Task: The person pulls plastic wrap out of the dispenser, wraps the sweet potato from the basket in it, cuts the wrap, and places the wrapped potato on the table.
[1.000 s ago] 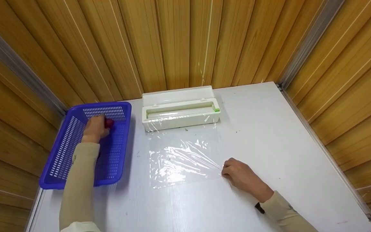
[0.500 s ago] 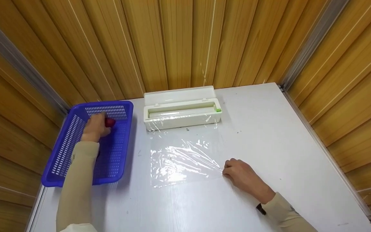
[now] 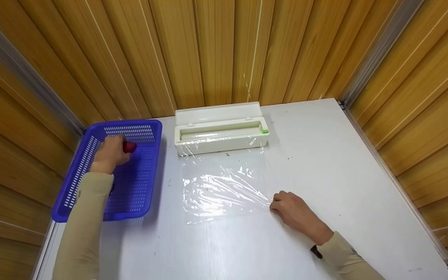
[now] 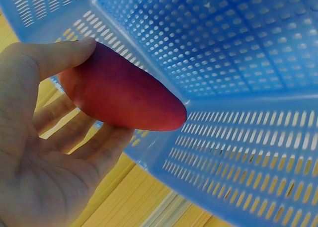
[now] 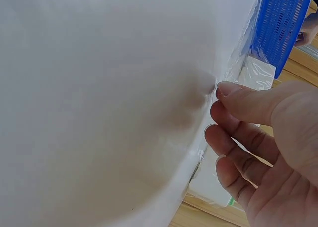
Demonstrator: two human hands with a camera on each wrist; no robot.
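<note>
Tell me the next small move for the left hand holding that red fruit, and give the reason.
Probably lift the red fruit up out of the blue basket and carry it toward the cling film sheet. The left hand already grips the fruit inside the basket, and the right hand rests at the sheet's near right corner, with the sheet spread flat in front of the white dispenser.

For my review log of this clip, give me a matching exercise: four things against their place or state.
Things:
1. red fruit
2. blue basket
3. cling film sheet
4. white dispenser box

Places or states:
A. lid open, by the back wall
B. spread flat on the table
C. gripped by the left hand
D. at the table's left edge

Pairs: 1-C, 2-D, 3-B, 4-A
</note>
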